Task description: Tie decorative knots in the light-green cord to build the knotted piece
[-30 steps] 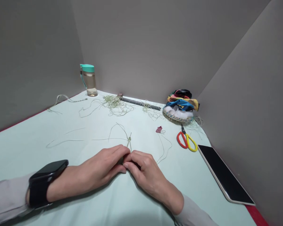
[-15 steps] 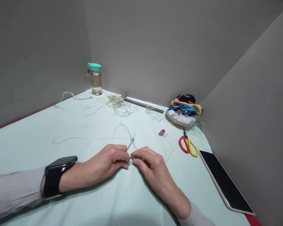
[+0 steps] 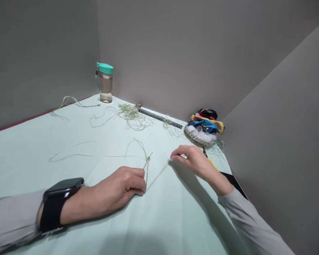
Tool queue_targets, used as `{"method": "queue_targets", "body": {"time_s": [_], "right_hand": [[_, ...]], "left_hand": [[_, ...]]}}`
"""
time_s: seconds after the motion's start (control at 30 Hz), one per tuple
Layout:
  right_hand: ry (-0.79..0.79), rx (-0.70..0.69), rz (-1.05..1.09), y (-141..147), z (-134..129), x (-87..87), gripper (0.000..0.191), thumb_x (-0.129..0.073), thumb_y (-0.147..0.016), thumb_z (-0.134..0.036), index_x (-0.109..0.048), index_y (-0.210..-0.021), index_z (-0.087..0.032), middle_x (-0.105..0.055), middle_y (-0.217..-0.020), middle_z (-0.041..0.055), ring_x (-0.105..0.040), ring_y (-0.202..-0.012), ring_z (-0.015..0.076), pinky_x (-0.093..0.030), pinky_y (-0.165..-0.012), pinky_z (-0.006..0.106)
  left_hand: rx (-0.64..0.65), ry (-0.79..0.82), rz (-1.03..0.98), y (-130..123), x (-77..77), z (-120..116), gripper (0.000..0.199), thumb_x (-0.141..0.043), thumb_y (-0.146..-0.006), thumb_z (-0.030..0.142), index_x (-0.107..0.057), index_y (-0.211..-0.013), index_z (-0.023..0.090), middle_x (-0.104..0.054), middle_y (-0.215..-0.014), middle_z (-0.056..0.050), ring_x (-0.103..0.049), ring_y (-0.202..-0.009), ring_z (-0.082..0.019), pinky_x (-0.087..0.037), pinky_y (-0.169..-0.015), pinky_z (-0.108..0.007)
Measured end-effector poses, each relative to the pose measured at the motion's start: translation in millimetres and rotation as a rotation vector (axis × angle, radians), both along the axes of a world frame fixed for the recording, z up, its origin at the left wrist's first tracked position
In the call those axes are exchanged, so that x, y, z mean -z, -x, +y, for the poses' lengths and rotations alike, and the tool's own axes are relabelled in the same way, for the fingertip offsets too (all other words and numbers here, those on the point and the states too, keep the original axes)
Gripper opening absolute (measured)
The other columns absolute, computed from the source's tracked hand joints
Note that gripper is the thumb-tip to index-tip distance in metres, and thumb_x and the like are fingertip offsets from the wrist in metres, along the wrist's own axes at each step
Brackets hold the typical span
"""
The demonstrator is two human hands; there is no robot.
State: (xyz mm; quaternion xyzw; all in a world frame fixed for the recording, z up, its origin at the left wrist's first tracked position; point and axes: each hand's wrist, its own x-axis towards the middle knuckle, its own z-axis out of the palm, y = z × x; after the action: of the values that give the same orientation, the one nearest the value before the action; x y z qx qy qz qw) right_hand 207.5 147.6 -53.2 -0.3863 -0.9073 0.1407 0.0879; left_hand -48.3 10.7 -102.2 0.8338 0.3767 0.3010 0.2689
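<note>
Low over the pale cloth, my left hand (image 3: 130,182) pinches thin green cords; its fingertips hide the gripped part. Just beyond those fingers a small knot (image 3: 148,158) joins the cords, and loose ends spread from it to the left and away from me. My right hand (image 3: 190,158), raised to the right, is closed at the fingertips on one end of a cord (image 3: 158,175). That cord runs straight and taut down to my left fingertips. A black watch (image 3: 61,198) is on my left wrist.
A bottle with a teal lid (image 3: 105,83) stands at the back left. Tangled cords (image 3: 133,115) lie by a dark rod (image 3: 159,118). To the right are a basket of coloured cloth (image 3: 202,129), partly hidden scissors (image 3: 212,163) and a tablet (image 3: 235,184).
My right hand has moved away from the left, up and to the right, drawing a cord out straight. It now covers the clip and part of the scissors. My left hand stays nearly in place.
</note>
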Motion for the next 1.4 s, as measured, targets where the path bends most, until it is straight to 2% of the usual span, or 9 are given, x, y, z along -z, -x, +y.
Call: {"method": "queue_targets", "body": {"time_s": [0.13,0.37,0.47,0.57,0.67,0.8,0.9,1.0,1.4], "right_hand": [[-0.167,0.015,-0.096,26.8,23.4,-11.0,0.03,-0.067,-0.104,-0.038,-0.068,-0.126,-0.019,-0.07,-0.128,0.0092,-0.071,-0.108,0.0231,-0.061,-0.093,0.045],[-0.349,0.077,-0.139,54.5,22.8,12.9,0.034,-0.068,-0.103,-0.039,-0.066,-0.132,-0.02,-0.066,-0.137,0.0109,-0.068,-0.116,0.0257,-0.06,-0.098,0.048],[-0.399,0.125,-0.1,47.6,-5.1,20.6,0.029,-0.069,-0.102,-0.035,-0.068,-0.125,-0.018,-0.067,-0.134,0.0098,-0.066,-0.12,0.0274,-0.056,-0.103,0.052],[-0.375,0.138,-0.047,39.9,-57.0,29.3,0.015,-0.054,-0.105,-0.019,-0.068,-0.099,-0.018,-0.071,-0.102,0.0082,-0.068,-0.098,0.0244,-0.054,-0.092,0.045],[-0.322,0.108,-0.011,37.5,-115.1,42.3,0.014,-0.062,-0.1,-0.028,-0.062,-0.088,-0.021,-0.067,-0.088,0.0059,-0.064,-0.076,0.0225,-0.051,-0.071,0.039],[-0.3,0.084,-0.007,41.9,-156.1,57.7,0.02,-0.076,-0.09,-0.034,-0.059,-0.093,-0.023,-0.067,-0.09,0.0086,-0.064,-0.079,0.0292,-0.05,-0.074,0.046],[-0.273,0.122,0.005,46.0,-154.6,62.6,0.007,-0.062,-0.097,-0.017,-0.059,-0.094,-0.023,-0.065,-0.089,0.0085,-0.065,-0.078,0.0285,-0.047,-0.071,0.042],[-0.213,0.167,0.041,47.2,-144.7,63.8,0.022,-0.049,-0.097,-0.005,-0.057,-0.089,-0.024,-0.065,-0.086,0.0064,-0.061,-0.069,0.0233,-0.039,-0.062,0.036],[0.077,0.093,0.321,46.9,-147.3,60.1,0.015,-0.039,-0.099,-0.014,-0.044,-0.092,-0.026,-0.06,-0.078,-0.0011,-0.057,-0.064,0.0161,-0.04,-0.06,0.03]], "left_hand": [[0.005,0.003,0.004,1.1,0.9,-0.8,0.033,-0.045,-0.093,0.001,-0.063,-0.072,0.018,-0.057,-0.073,0.0,-0.054,-0.065,-0.012,-0.039,-0.062,-0.023],[-0.011,0.028,-0.026,1.7,10.6,2.0,0.031,-0.051,-0.098,0.008,-0.069,-0.074,0.018,-0.061,-0.075,-0.001,-0.057,-0.068,-0.013,-0.042,-0.066,-0.023],[-0.028,0.053,-0.053,0.5,10.0,2.2,0.028,-0.056,-0.098,0.01,-0.073,-0.076,0.017,-0.065,-0.075,-0.002,-0.06,-0.07,-0.013,-0.044,-0.068,-0.022],[-0.048,0.085,-0.081,-0.7,7.1,1.5,0.025,-0.059,-0.096,0.011,-0.077,-0.079,0.016,-0.07,-0.077,-0.003,-0.063,-0.072,-0.013,-0.046,-0.07,-0.022],[-0.078,0.116,-0.101,-1.4,3.9,1.3,0.024,-0.061,-0.095,0.014,-0.079,-0.079,0.017,-0.071,-0.079,-0.003,-0.065,-0.073,-0.013,-0.046,-0.07,-0.022],[-0.112,0.154,-0.115,-2.3,0.4,2.1,0.023,-0.062,-0.094,0.016,-0.079,-0.079,0.018,-0.071,-0.078,-0.002,-0.065,-0.073,-0.013,-0.046,-0.07,-0.022],[-0.127,0.183,-0.113,-2.8,-2.2,2.9,0.022,-0.063,-0.093,0.019,-0.08,-0.079,0.019,-0.071,-0.078,-0.001,-0.065,-0.072,-0.013,-0.047,-0.07,-0.023],[-0.15,0.215,-0.105,-2.4,-4.8,3.4,0.021,-0.064,-0.093,0.023,-0.081,-0.08,0.019,-0.071,-0.079,-0.001,-0.065,-0.072,-0.014,-0.047,-0.069,-0.024],[-0.171,0.221,-0.139,-2.9,-9.3,3.7,0.025,-0.062,-0.094,0.026,-0.082,-0.081,0.02,-0.071,-0.074,-0.001,-0.062,-0.066,-0.013,-0.048,-0.064,-0.024]]}}
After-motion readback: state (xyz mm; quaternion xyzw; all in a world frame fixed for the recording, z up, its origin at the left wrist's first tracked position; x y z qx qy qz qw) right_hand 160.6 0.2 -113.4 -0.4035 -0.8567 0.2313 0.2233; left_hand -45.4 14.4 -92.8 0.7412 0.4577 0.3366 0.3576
